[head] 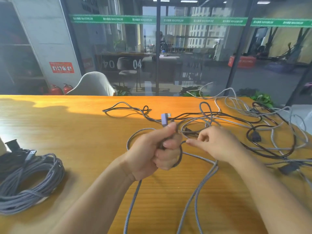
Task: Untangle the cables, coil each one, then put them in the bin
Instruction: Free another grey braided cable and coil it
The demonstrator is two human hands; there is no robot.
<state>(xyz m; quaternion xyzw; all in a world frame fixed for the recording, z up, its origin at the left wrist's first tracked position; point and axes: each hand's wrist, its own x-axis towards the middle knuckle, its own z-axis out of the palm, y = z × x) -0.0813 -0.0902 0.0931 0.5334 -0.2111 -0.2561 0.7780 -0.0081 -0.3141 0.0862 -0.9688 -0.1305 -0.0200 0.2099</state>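
Item: grey braided cable (196,193), mid-table (70,125), plug end up. Our left hand (157,149) fists it w/ first loops; right hand (214,142) pinches next strand. Feed slack evenly, keep loops same size, clear of black cable (219,114). Bin not seen.

Two hands are in view, a left hand (152,150) and a right hand (217,143). One wooden table (81,129) carries everything. One finished coil (32,179) of grey braided cable lies at the left edge; how many separate cables are wound into it cannot be told. One grey cable (133,198) runs through the left hand, ending in one purple angled plug (164,119). The tangle (244,125) on the right holds at least one black cable and several grey or white ones; the exact number cannot be told. Two red fire extinguishers (61,89) stand behind the table, and one pale chair (94,85).
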